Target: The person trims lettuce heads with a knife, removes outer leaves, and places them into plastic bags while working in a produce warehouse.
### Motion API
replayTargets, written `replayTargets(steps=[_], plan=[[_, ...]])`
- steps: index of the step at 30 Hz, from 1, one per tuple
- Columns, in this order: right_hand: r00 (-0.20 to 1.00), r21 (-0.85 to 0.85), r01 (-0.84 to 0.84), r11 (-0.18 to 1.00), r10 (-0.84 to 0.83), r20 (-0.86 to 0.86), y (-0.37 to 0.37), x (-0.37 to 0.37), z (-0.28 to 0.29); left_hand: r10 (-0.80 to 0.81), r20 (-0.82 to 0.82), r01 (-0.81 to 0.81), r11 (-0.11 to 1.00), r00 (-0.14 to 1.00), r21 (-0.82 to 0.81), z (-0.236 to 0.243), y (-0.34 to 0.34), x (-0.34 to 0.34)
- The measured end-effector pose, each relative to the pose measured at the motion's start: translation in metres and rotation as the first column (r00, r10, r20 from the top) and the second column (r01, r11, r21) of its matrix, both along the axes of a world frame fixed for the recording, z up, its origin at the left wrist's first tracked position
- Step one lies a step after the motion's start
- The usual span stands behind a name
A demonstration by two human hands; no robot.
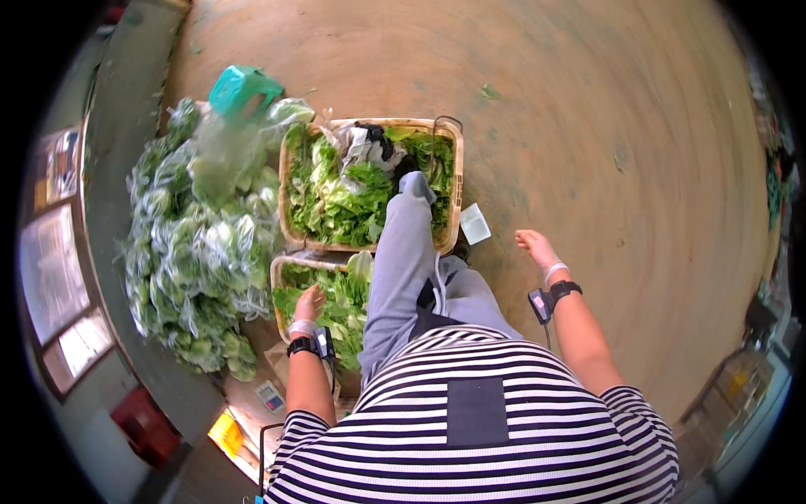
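Note:
My left hand (308, 304) hangs over the left edge of the near crate (275, 281), which holds loose lettuce leaves (326, 290). Its fingers look loosely stretched, with nothing seen in them. Out to the right, over the brown floor, my right hand (536, 247) is also open, fingers extended and bare. Both wrists carry black straps with small devices. To the left lies a big pile of bagged green vegetables (197, 252). A pale green, motion-smeared shape (225, 160) shows over the pile's far part; its kind is unclear.
A far crate (458, 172) holds leaves and crumpled plastic; my grey-trousered leg (399, 244) extends over it. Beyond the pile is a turquoise plastic stool (243, 86). A pale square (475, 223) lies beside the far crate. A grey wall (126, 151) runs along the left.

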State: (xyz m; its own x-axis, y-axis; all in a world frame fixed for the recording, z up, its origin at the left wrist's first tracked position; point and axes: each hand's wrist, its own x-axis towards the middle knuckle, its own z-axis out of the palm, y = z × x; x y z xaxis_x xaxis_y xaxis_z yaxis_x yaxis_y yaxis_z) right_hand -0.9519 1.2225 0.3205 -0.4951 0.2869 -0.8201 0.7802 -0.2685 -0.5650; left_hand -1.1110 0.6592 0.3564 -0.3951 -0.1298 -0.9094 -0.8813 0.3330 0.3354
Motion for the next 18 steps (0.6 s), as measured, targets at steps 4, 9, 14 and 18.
replayTargets(steps=[4,9,14,18], plan=[[0.993,0.141,-0.055,0.989,0.069,-0.096,0.014,0.013,0.014,0.028,0.076,-0.023,0.997,0.997,-0.070,0.000,-0.025,0.092],[0.990,0.221,-0.091,0.971,0.112,-0.084,0.031,0.087,-0.002,0.188,0.230,-0.157,0.977,0.955,-0.146,-0.020,-0.086,0.168],[0.892,-0.059,-0.152,0.987,0.163,0.421,0.023,0.179,-0.016,0.304,0.215,-0.281,0.951,0.928,-0.132,-0.027,-0.098,0.173],[0.842,-0.034,-0.172,0.984,0.165,0.513,0.003,0.201,0.000,0.232,0.141,-0.215,0.968,0.962,-0.128,-0.015,-0.069,0.115]])
